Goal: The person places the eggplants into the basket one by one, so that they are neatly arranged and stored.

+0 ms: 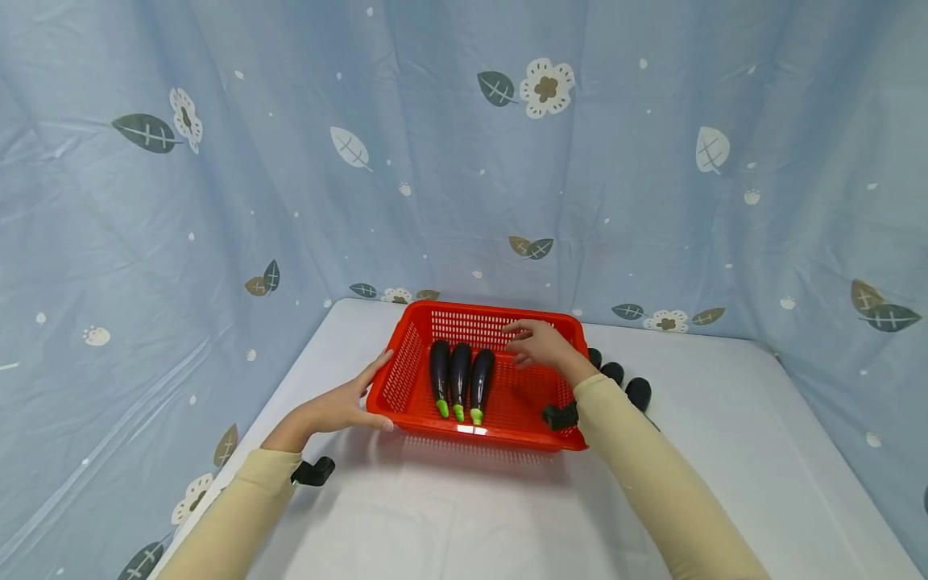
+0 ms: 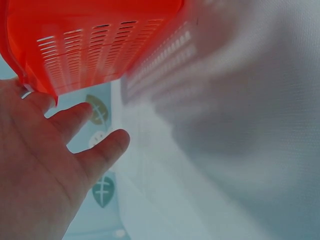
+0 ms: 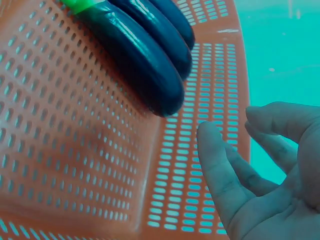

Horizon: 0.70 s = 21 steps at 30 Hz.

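Observation:
A red slotted plastic basket (image 1: 522, 387) stands on the white table. Three dark eggplants (image 1: 460, 374) lie side by side in its left half, green stem ends toward the front. At the basket's left rim is my left hand (image 1: 341, 409), its fingers spread along the edge; the left wrist view shows some fingertips against the red rim (image 2: 30, 87), others apart from it. Over the right half of the basket hovers my right hand (image 1: 540, 345), fingers loosely bent with nothing between them. Right of the eggplants (image 3: 145, 65), it does not touch them.
Beyond the basket's right side, more eggplants (image 1: 638, 393) lie on the table, partly hidden by the right forearm. A blue patterned curtain (image 1: 449, 161) hangs behind and beside the white table (image 1: 725, 435). A black wrist mount (image 1: 313, 471) juts from the left sleeve.

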Each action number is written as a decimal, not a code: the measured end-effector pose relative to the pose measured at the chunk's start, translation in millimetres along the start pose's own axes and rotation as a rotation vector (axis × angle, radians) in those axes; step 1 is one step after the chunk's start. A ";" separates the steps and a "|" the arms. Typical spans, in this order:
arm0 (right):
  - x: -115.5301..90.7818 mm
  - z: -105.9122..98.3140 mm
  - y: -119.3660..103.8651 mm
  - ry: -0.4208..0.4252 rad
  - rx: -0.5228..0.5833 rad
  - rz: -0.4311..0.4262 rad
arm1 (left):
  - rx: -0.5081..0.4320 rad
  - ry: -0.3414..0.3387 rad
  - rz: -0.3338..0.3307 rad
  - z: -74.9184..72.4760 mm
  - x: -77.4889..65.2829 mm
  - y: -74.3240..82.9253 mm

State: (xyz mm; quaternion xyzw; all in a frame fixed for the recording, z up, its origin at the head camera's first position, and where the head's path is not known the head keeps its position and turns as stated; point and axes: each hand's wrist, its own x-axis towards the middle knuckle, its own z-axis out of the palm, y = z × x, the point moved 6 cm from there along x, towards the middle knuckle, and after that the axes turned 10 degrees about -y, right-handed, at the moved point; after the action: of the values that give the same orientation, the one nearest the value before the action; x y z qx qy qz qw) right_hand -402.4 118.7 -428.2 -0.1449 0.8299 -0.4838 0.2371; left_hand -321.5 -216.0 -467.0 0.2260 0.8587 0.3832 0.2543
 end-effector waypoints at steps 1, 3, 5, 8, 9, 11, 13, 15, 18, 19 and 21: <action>-1.3 -2.1 -0.1 0.007 0.003 -0.002 | -0.001 0.000 -0.002 -0.2 -0.2 0.0; -4.3 -6.8 0.2 0.021 0.025 -0.006 | -0.005 -0.002 -0.006 -0.2 -0.1 0.4; -7.8 -11.7 0.4 0.033 0.044 -0.008 | -0.006 -0.005 -0.009 0.0 0.0 0.9; -12.6 -18.4 1.7 0.042 0.069 -0.010 | -0.006 -0.006 -0.017 0.0 -0.1 0.9; -13.7 -20.6 2.2 0.042 0.078 -0.015 | -0.003 -0.004 -0.019 -0.2 -0.3 0.8; -16.6 -25.3 3.0 0.046 0.083 -0.021 | 0.000 -0.002 -0.025 -0.6 -1.0 1.1; -19.4 -30.2 4.1 0.048 0.089 -0.028 | 0.005 0.001 -0.027 -1.2 -1.5 1.2; -23.1 -35.2 5.0 0.050 0.091 -0.036 | 0.007 -0.001 -0.031 -1.0 -1.5 0.7; -29.3 -43.8 7.9 0.059 0.076 -0.038 | 0.003 0.001 -0.026 -0.5 -1.3 -0.2; -31.2 -47.1 9.1 0.066 0.071 -0.037 | 0.003 0.001 -0.023 -0.2 -1.1 -0.5; -35.1 -53.8 12.0 0.074 0.062 -0.037 | -0.002 0.003 -0.021 0.2 -0.9 -1.1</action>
State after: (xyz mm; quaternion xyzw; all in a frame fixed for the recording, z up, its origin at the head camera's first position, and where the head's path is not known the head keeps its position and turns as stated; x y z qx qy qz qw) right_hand -401.5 180.6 -407.1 -0.1347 0.8198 -0.5187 0.2018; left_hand -320.9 -217.1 -467.7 0.2161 0.8611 0.3819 0.2570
